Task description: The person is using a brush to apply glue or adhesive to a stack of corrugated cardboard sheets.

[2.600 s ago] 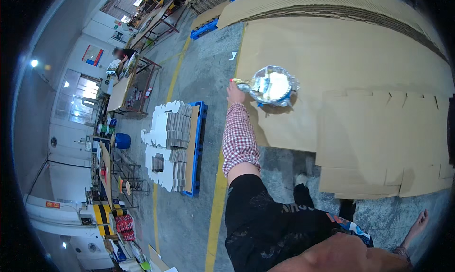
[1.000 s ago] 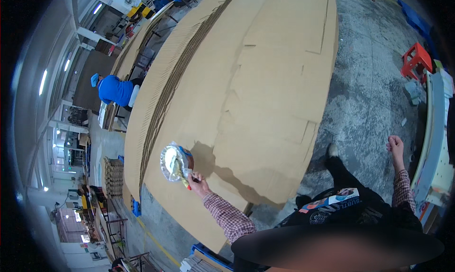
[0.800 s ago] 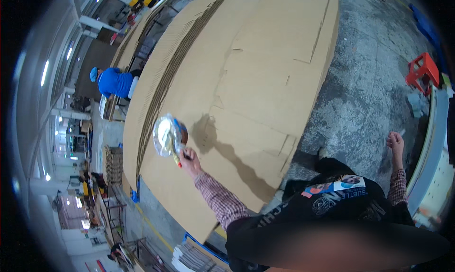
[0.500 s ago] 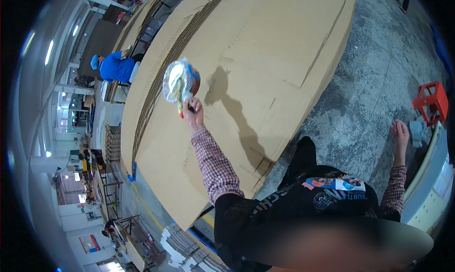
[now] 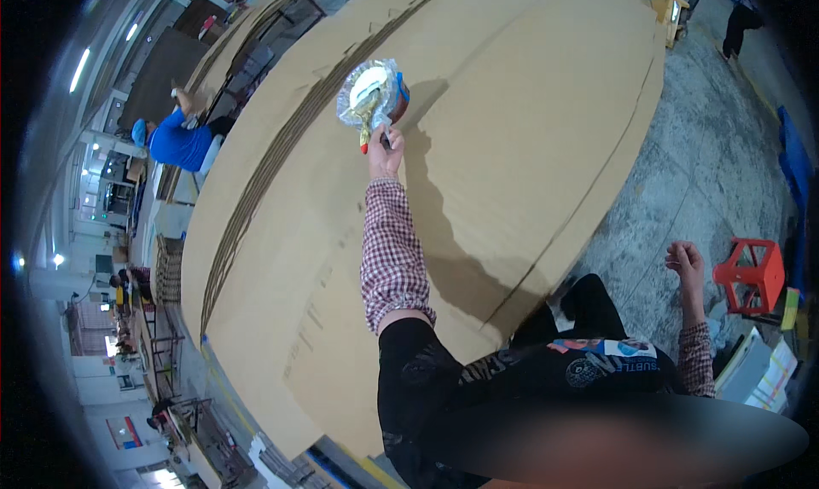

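My left hand (image 5: 386, 155) is stretched out over a large stack of brown cardboard sheets (image 5: 512, 139). Its fingers are closed round the dark handle of a small reddish-brown pot (image 5: 399, 101), which is lined with crinkled clear plastic and has white stuff inside. A brush (image 5: 366, 124) with a red handle tip leans across the pot's rim, right by the hand. On the other side, my right hand (image 5: 685, 259) hangs low over the floor with curled fingers and nothing visible in them; the red stool is nearest to it.
A red plastic stool (image 5: 751, 276) stands on the grey floor at the right, with papers (image 5: 759, 370) below it. A co-worker in blue (image 5: 179, 144) is beyond the stack at the left. At the far right are a yellow pallet jack (image 5: 670, 13) and a person's dark-clothed legs (image 5: 740, 33).
My left hand has carried the pot farther out over the cardboard. My right hand has swung slightly left and lower. The view has shifted along the stack, and the co-worker has raised an arm.
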Motion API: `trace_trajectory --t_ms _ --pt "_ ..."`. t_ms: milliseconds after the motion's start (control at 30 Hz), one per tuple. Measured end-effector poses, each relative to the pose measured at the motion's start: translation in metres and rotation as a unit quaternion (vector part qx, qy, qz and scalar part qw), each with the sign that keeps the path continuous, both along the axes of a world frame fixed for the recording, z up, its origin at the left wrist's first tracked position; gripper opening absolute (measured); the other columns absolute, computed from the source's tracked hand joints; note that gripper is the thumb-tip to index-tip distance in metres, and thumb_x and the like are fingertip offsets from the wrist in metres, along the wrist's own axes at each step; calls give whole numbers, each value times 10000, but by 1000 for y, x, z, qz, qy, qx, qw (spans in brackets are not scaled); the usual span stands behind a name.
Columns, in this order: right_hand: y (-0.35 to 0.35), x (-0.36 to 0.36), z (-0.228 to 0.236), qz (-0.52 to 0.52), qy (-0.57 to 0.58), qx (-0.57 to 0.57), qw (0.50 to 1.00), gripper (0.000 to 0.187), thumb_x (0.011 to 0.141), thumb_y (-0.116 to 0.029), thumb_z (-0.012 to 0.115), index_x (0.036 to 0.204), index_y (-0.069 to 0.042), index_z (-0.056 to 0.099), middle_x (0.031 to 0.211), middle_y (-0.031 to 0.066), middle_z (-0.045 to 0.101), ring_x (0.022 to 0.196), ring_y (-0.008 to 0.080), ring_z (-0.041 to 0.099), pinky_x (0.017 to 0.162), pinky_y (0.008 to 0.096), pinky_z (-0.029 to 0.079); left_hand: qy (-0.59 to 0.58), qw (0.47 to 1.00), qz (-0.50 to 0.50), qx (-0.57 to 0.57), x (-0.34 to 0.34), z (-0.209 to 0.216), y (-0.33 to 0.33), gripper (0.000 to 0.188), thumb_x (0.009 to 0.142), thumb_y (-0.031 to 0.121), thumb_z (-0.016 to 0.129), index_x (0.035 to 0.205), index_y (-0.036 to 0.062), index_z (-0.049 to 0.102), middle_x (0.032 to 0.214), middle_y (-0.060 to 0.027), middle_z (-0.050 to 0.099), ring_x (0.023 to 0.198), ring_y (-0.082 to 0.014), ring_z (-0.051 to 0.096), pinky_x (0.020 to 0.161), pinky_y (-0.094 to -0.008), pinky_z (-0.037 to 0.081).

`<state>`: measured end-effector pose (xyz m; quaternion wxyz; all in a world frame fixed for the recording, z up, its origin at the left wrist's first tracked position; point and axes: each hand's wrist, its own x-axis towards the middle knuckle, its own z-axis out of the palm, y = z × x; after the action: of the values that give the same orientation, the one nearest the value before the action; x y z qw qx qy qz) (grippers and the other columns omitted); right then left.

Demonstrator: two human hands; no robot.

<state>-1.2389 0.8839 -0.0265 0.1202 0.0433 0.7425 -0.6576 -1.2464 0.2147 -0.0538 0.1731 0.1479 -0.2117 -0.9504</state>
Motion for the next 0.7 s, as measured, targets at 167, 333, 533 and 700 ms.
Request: trace_trajectory --t_ms 167,333,533,700 --pt "-7 2 -13 -17 -41 5 999 237 907 -270 543 987 -52 591 892 31 616 753 98 584 654 235 474 -50 998 7 -39 14 -18 -8 161 857 100 537 961 9 454 726 -61 477 558 -122 426 427 -224 308" --pt "-48 -50 -42 -47 -47 -150 986 358 918 -284 516 1147 -10 533 1036 71 592 904 156 589 789 277 482 -67 996 -44 32 17 -21 -11 105 855 106 540 880 26 476 723 -53 479 547 -111 418 419 -219 298" --pt "-53 -97 -10 -101 -44 -316 942 567 921 -350 494 1288 57 348 1309 148 419 1225 232 408 1011 333 349 -110 992 -56 -10 30 0 -9 147 863 126 545 923 13 470 749 -74 497 525 -111 405 396 -208 281" --pt "-35 -105 18 -130 -140 -355 915 805 889 -499 475 1380 59 167 1432 170 246 1338 242 235 1095 357 198 -148 986 -58 -41 58 -1 -12 209 882 169 550 982 -1 479 771 -97 515 533 -117 440 395 -203 329"
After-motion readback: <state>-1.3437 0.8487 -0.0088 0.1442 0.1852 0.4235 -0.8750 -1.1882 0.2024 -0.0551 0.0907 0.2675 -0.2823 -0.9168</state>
